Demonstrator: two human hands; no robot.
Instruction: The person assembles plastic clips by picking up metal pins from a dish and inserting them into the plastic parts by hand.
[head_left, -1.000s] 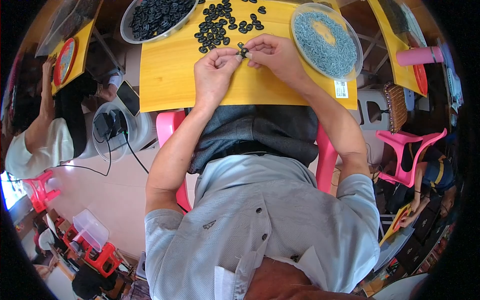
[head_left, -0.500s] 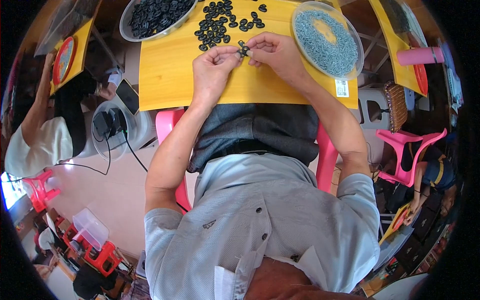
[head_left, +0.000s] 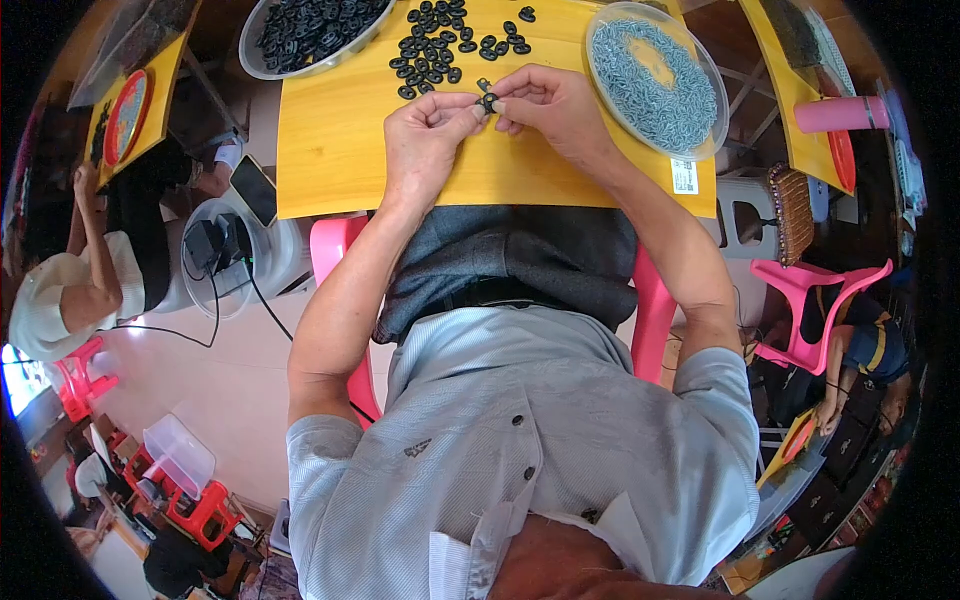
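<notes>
My left hand and my right hand meet over a yellow table, fingertips pinched together on a small black ring part. Just beyond them lies a loose pile of black ring parts. A grey bowl holding more black parts stands at the far left. A clear round tray of small blue-grey pieces sits right of my right hand.
A pink chair is under me. A phone and a charger on a white stool sit to the left. Another person sits at left by a second yellow table. A pink stool stands at right.
Both hands have stayed together at the same spot on the table; only the fingers have shifted slightly around the small black part.
</notes>
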